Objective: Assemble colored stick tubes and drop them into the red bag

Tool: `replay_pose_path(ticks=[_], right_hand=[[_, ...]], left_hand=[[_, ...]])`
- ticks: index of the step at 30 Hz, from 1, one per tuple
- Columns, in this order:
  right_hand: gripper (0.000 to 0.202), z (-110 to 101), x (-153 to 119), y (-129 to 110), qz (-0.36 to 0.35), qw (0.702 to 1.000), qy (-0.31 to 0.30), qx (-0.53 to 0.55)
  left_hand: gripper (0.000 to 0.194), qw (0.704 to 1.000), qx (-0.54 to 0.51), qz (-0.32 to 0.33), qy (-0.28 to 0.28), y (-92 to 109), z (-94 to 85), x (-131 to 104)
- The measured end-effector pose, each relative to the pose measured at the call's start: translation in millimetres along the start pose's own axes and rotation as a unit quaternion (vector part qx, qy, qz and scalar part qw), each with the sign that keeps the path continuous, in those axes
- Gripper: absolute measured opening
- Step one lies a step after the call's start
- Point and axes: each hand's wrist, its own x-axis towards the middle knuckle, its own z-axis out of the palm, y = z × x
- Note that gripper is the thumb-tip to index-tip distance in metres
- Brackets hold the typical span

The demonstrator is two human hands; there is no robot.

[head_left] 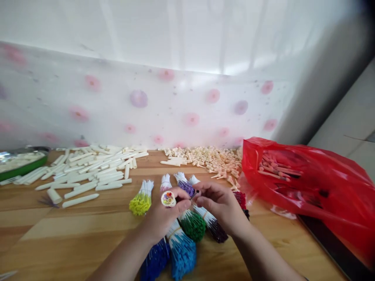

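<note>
My left hand (161, 216) is closed around a short white tube. Its round end (168, 198) faces me and shows several coloured tips inside. Fingertips of my right hand (222, 203) pinch together close by, at a small dark-tipped piece too small to name. Beneath and around both hands lie bundles of thin white sticks with coloured ends: yellow (140, 205), purple (186, 186), green (193, 226), light blue (183, 255), dark blue (156, 259) and very dark (218, 230). Rubber bands circle some bundles. A red bundle (240, 199) is partly hidden behind my right hand.
Many long white tubes (88, 164) are heaped at the left, beside a green-rimmed bowl (38, 163). Small cream-coloured pieces (213, 156) form a pile at the back. A red plastic bag (322, 175) on the right holds pinkish sticks. Flowered plastic sheeting (117, 101) covers the wall behind.
</note>
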Motion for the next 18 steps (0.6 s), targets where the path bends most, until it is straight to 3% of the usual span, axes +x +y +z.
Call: replay_pose_path(ticks=[6, 8, 11, 15, 18], right_hand=[[0.015, 21, 24, 20, 0.008, 0.997, -0.026, 0.078], [0.013, 25, 28, 24, -0.009, 0.999, -0.016, 0.051], [0.01, 28, 28, 24, -0.049, 0.996, 0.006, -0.079], [0.006, 27, 10, -3, -0.207, 0.935, 0.074, -0.279], [0.011, 21, -10, -34, -0.352, 0.881, 0.123, -0.291]], left_hand=[[0.022, 0.996, -0.082, -0.029, 0.036, -30, -11.3, -4], [0.022, 0.995, -0.085, -0.034, 0.033, -33, -12.3, -5], [0.021, 0.998, -0.055, -0.016, 0.034, -34, -15.1, -5], [0.018, 0.991, 0.001, 0.015, 0.134, -34, -22.9, -1], [0.019, 0.988, 0.024, 0.031, 0.149, -36, -26.7, 1]])
